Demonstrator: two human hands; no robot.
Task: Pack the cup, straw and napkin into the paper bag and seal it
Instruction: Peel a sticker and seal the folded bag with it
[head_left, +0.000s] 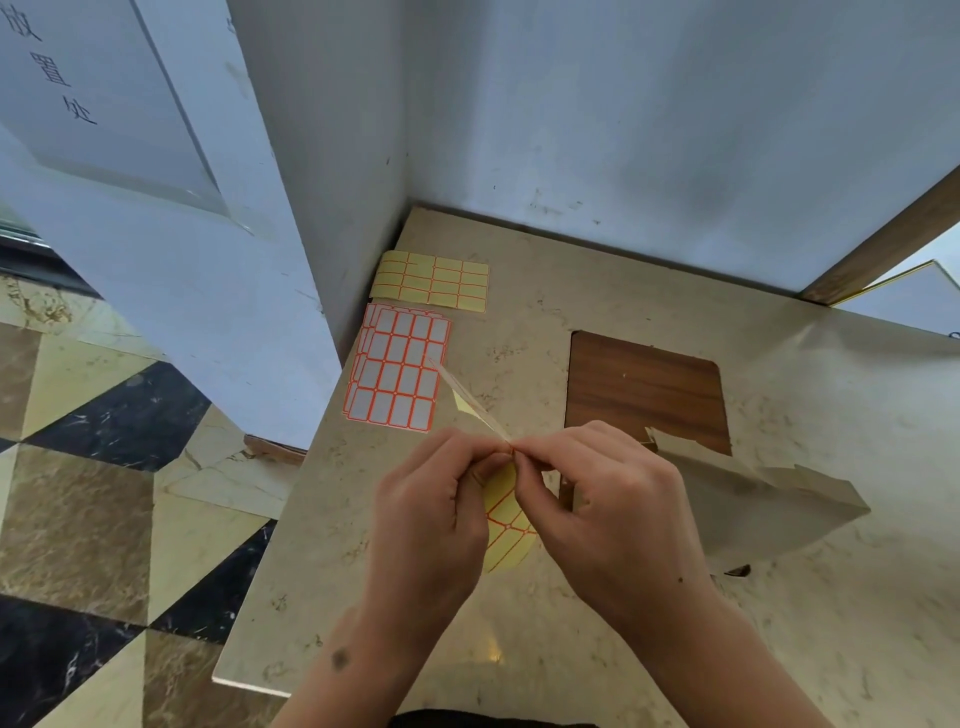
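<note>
Both hands meet over the marble counter (519, 623), working on a yellow sticker sheet (506, 525) with orange grid lines. My left hand (431, 525) pinches the sheet's upper edge. My right hand (602, 499) pinches the same spot, where a thin strip (467, 400) sticks up and away to the upper left. The beige paper bag (753, 499) stands just right of my right hand, its folded top facing me. Cup, straw and napkin are not visible.
A stack of white label sheets with orange borders (397, 369) and a yellow label sheet (431, 280) lie at the counter's back left by the white wall. A brown wooden inset (644, 389) sits behind the bag. The counter's left edge drops to a tiled floor.
</note>
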